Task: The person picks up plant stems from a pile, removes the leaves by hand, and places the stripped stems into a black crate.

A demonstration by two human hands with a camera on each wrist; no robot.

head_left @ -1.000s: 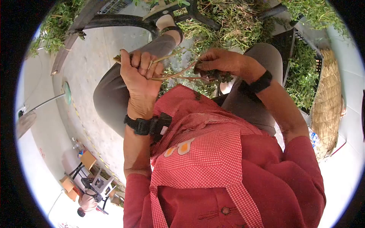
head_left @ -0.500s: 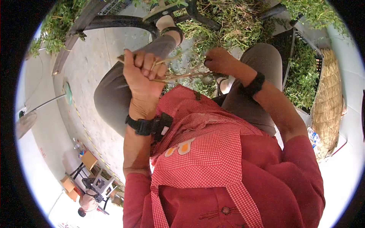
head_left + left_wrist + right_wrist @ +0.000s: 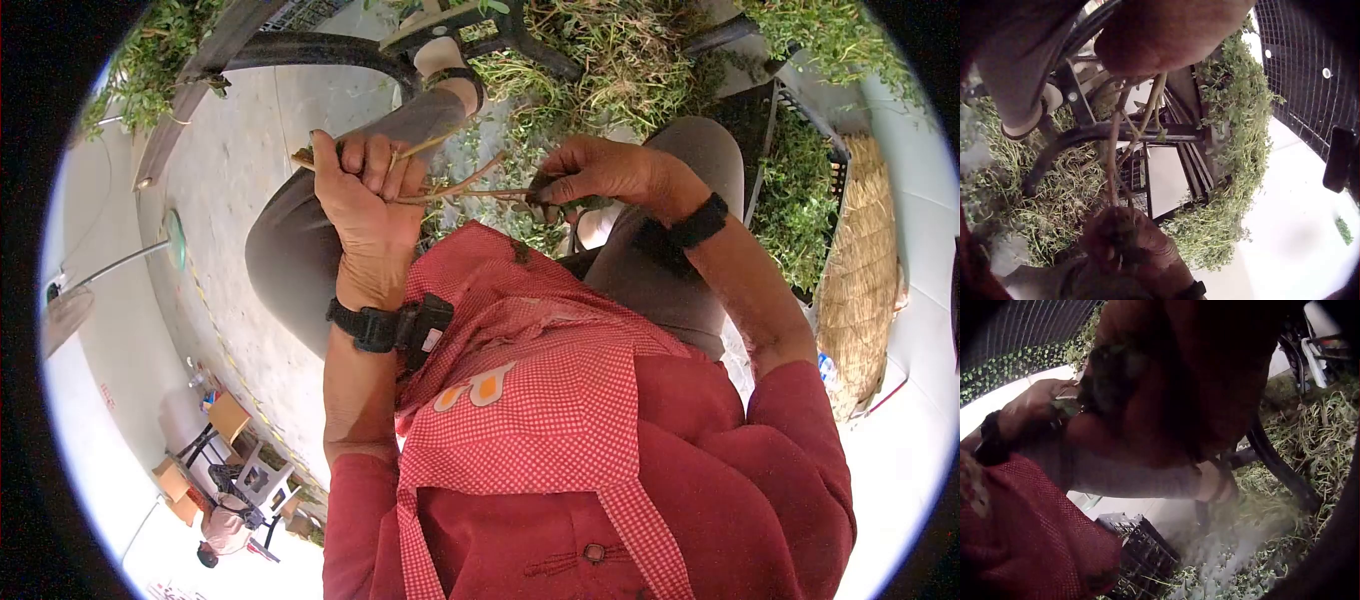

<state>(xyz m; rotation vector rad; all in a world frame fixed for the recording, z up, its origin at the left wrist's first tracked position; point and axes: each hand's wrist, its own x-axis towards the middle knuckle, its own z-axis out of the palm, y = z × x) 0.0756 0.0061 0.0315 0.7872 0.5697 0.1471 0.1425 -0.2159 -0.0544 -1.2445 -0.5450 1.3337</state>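
In the head view the left hand (image 3: pixel 370 200) has its fingers curled round several thin brown stems (image 3: pixel 465 190), their cut ends poking out past the thumb. To its right the right hand (image 3: pixel 610 175) pinches the other end of the stems, with dark leaves bunched at its fingertips. The left wrist view shows the stems (image 3: pixel 1114 144) running from the left hand (image 3: pixel 1166 37) to the right hand (image 3: pixel 1138 247). Dark and close, the right hand (image 3: pixel 1166 381) fills the top of the right wrist view, with the left hand (image 3: pixel 1038 403) beyond it.
A heap of cut greens (image 3: pixel 620 70) lies on the floor beyond the knees, near a black curved frame (image 3: pixel 300 55). A crate of greens (image 3: pixel 795 200) and a straw roll (image 3: pixel 860 270) stand at the right. Another person (image 3: pixel 225 525) sits far off at the lower left.
The right hand moved from a raised, blurred position back down to the stems, its wrist a little further right. The left hand stayed nearly still, keeping its grip.
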